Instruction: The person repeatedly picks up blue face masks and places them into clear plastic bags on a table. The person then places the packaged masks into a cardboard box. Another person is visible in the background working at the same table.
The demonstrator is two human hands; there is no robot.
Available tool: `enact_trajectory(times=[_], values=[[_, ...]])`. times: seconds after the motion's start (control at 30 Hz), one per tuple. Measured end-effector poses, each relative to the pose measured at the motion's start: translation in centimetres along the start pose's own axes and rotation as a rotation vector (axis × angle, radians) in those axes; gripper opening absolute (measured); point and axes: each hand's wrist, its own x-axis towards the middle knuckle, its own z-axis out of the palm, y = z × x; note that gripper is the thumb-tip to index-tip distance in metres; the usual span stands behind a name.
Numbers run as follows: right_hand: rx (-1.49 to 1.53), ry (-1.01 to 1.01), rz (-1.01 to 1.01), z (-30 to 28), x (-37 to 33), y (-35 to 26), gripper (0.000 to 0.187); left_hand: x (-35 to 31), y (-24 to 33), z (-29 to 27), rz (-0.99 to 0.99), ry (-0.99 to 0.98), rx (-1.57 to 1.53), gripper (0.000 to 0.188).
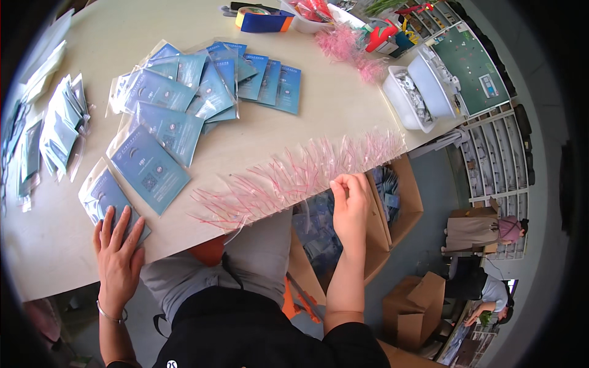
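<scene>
My left hand (118, 248) lies flat, fingers spread, on a blue printed card in a clear plastic sleeve (110, 195) near the table's front edge. At the same edge my right hand (351, 205) is closed in a pinch on a small clear bag of pink strands, at the near side of a long overlapping row of such bags (279, 184). The fingertips partly hide what they grip. Beyond my left hand lies another sleeved blue card (149, 170), and past it a spread pile of sleeved blue cards (162, 89).
Stacked sleeved packets (63, 126) stand at the left. At the back are a tape dispenser (264, 21), pink tinsel (343, 46) and a white bin (408, 98) of small packets. Open cardboard boxes (405, 196) with packets sit below the edge. Two people are at the far right.
</scene>
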Motion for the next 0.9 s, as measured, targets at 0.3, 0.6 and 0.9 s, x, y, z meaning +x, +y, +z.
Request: enact_trajectory(times=[0.3, 0.6, 0.9], values=[[-0.411, -0.093, -0.070, 0.9, 0.6, 1.5, 0.008, 0.0, 0.1, -0.1, -0.009, -0.006, 0.002, 0.056], [0.245, -0.214, -0.451, 3.9, -2.6, -9.8, 0.035, -0.6, -1.1, -1.3, 0.126, -0.155, -0.135, 0.060], [0.337, -0.510, -0.795, 13.4, -5.9, -15.1, 0.026, -1.0, -3.1, -2.2, 0.260, -0.141, -0.359, 0.051]])
